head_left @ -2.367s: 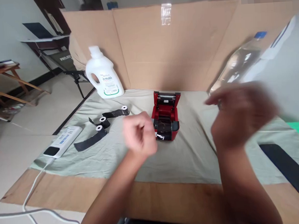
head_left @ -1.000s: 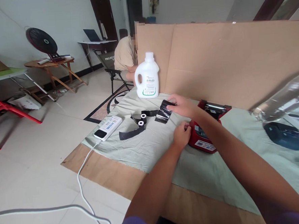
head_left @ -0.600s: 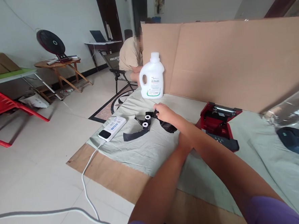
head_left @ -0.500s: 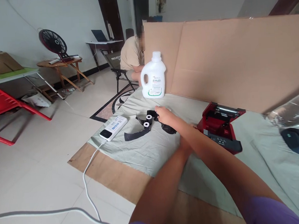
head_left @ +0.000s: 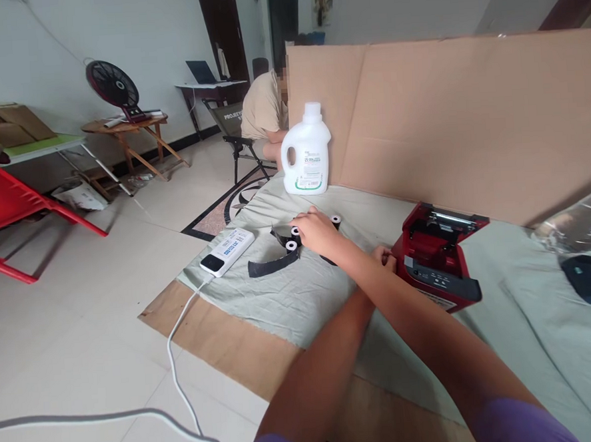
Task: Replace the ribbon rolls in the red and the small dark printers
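- Right hand at the black paper rolls, left of the receipt printer, its grip hidden: brushing could topple them.
- Left hand at the printer's left side, grip unclear: pushing could shift it.

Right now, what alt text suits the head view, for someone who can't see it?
Someone's right-hand grip is over black rolls on a pale cloth, while the left-hand grip is at the side of an open red machine. A white jug stands behind, by a cardboard panel.
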Demonstrator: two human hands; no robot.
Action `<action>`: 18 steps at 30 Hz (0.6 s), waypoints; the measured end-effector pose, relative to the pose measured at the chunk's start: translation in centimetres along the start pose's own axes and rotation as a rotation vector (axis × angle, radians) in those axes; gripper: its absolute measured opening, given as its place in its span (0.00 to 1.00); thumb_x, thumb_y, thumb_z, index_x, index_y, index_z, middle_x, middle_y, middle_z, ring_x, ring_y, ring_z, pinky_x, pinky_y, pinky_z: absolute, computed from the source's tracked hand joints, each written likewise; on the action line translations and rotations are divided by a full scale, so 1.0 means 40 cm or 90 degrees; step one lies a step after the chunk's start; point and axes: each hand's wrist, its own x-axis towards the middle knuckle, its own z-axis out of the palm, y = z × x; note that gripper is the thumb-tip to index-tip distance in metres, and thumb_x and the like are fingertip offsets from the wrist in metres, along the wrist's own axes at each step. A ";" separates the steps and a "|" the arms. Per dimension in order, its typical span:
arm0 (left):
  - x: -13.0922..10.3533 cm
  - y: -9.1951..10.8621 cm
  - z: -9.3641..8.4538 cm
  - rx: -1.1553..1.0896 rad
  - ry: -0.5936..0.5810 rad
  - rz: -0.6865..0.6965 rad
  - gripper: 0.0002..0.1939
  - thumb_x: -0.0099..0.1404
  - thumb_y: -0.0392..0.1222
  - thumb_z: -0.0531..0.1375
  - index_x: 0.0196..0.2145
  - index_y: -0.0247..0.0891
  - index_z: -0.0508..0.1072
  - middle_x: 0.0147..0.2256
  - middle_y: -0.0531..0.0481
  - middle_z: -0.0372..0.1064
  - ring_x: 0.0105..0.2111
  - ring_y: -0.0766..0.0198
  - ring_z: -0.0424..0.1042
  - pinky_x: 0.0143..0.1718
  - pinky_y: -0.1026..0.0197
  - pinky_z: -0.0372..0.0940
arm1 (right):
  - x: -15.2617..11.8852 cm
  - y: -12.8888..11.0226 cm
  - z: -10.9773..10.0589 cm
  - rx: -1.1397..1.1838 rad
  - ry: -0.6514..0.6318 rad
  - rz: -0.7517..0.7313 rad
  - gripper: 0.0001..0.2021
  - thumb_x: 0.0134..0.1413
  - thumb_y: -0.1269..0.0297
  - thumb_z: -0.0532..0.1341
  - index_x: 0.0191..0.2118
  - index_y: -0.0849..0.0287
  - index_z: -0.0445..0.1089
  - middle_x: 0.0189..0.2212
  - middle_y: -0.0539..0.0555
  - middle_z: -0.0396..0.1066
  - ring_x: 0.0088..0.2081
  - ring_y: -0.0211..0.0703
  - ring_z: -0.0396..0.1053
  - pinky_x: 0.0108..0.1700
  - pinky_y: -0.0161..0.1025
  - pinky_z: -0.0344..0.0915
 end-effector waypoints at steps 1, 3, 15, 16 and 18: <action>-0.005 0.010 -0.004 0.017 0.007 -0.006 0.04 0.65 0.36 0.56 0.34 0.39 0.71 0.30 0.50 0.71 0.30 0.63 0.68 0.34 0.61 0.63 | 0.002 -0.007 -0.001 -0.002 -0.003 -0.013 0.20 0.59 0.78 0.54 0.51 0.55 0.76 0.46 0.57 0.74 0.47 0.52 0.61 0.47 0.43 0.58; -0.012 0.023 -0.009 0.046 0.017 -0.007 0.05 0.64 0.36 0.56 0.35 0.40 0.72 0.31 0.50 0.72 0.31 0.61 0.69 0.36 0.60 0.63 | 0.004 -0.016 -0.004 -0.009 0.007 -0.028 0.21 0.58 0.79 0.55 0.51 0.53 0.75 0.48 0.57 0.74 0.49 0.53 0.59 0.48 0.44 0.56; -0.005 0.016 -0.008 0.055 0.019 0.010 0.04 0.63 0.36 0.56 0.34 0.39 0.72 0.31 0.50 0.72 0.30 0.63 0.67 0.34 0.61 0.61 | -0.048 0.000 0.027 -0.027 -0.058 -0.076 0.24 0.58 0.76 0.58 0.55 0.44 0.73 0.62 0.54 0.59 0.54 0.55 0.54 0.50 0.47 0.53; -0.003 0.015 -0.006 0.048 0.021 0.010 0.04 0.63 0.36 0.57 0.34 0.39 0.72 0.30 0.51 0.71 0.30 0.63 0.67 0.34 0.61 0.60 | -0.048 0.003 0.028 -0.022 -0.049 -0.069 0.25 0.58 0.76 0.57 0.56 0.44 0.72 0.62 0.53 0.59 0.54 0.55 0.54 0.50 0.46 0.53; 0.002 0.010 0.001 0.026 0.021 0.001 0.03 0.62 0.35 0.57 0.34 0.38 0.71 0.29 0.52 0.70 0.29 0.64 0.65 0.33 0.62 0.60 | -0.043 0.009 0.025 -0.020 -0.015 -0.045 0.26 0.59 0.77 0.55 0.59 0.44 0.70 0.62 0.54 0.60 0.54 0.55 0.55 0.49 0.47 0.53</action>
